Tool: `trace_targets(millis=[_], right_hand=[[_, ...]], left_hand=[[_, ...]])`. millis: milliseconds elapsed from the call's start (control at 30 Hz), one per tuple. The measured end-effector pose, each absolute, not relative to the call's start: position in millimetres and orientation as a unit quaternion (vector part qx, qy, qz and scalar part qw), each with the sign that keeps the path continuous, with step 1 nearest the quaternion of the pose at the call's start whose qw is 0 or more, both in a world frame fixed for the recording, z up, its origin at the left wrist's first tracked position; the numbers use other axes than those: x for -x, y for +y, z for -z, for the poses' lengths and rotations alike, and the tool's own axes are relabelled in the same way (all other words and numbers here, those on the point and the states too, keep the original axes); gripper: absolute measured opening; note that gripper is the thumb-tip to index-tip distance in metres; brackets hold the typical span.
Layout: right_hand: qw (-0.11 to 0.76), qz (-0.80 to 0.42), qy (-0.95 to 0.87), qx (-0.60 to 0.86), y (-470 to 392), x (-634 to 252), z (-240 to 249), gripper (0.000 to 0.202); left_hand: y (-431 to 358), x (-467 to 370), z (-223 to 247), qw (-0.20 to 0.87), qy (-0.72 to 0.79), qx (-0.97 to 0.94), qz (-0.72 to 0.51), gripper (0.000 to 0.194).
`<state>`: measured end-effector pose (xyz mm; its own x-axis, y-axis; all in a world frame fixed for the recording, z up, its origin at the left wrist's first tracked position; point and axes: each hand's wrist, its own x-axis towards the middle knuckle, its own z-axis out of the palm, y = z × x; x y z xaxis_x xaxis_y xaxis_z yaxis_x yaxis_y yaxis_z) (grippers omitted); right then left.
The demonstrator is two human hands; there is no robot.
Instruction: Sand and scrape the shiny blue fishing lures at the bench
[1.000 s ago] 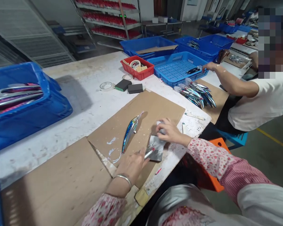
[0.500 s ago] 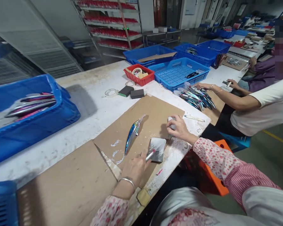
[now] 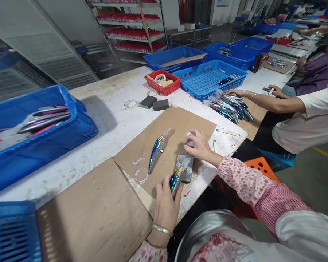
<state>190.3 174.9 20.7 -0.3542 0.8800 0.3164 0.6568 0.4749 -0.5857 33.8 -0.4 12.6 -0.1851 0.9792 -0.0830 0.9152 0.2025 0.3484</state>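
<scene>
A shiny fishing lure [image 3: 176, 181], blue-green with a yellow end, is gripped in the fingers of my left hand [image 3: 166, 203], close to the table's front edge. Its yellow end points at a grey block [image 3: 186, 174] lying on the cardboard [image 3: 191, 120]. My right hand [image 3: 199, 146] is closed on a small grey-white block [image 3: 190, 140] just above and behind that grey block. Another blue and silver lure [image 3: 156, 151] lies on the cardboard to the left of my right hand, touched by neither hand. White smears mark the cardboard beside it.
A blue bin [image 3: 83, 125] with lures stands at left. Two dark sanding blocks [image 3: 161, 105], a tape roll [image 3: 131, 104], a red basket [image 3: 173, 87] and a blue basket [image 3: 202, 95] sit farther back. At right, a person's hand [image 3: 235, 92] touches piled lures [image 3: 232, 107].
The lure in my left hand has turned, showing its blue-green side and yellow end. My right hand has moved left with its block, over the grey block, uncovering a small stick.
</scene>
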Motion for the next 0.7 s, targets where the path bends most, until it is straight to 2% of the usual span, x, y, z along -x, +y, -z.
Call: trace_targets(millis=[133,300,467,700], right_hand=[[0.258,-0.177,-0.808,0.499,172,-191,-12,0.013],[0.278,-0.19,-0.762,0.553,147,-193,-3,0.013],[0.283,-0.223,-0.771,0.525,123,-194,-5,0.013],[0.213,-0.157,-0.798,0.542,134,-198,-14,0.013]], left_hand=[[2,-38,-14,0.192,0.741,-0.641,-0.049,0.046],[6,-44,-17,0.222,0.729,-0.646,0.034,0.051],[4,-48,-15,0.206,0.731,-0.65,0.033,0.051],[0,-52,-2,0.157,0.738,-0.656,0.024,0.051]])
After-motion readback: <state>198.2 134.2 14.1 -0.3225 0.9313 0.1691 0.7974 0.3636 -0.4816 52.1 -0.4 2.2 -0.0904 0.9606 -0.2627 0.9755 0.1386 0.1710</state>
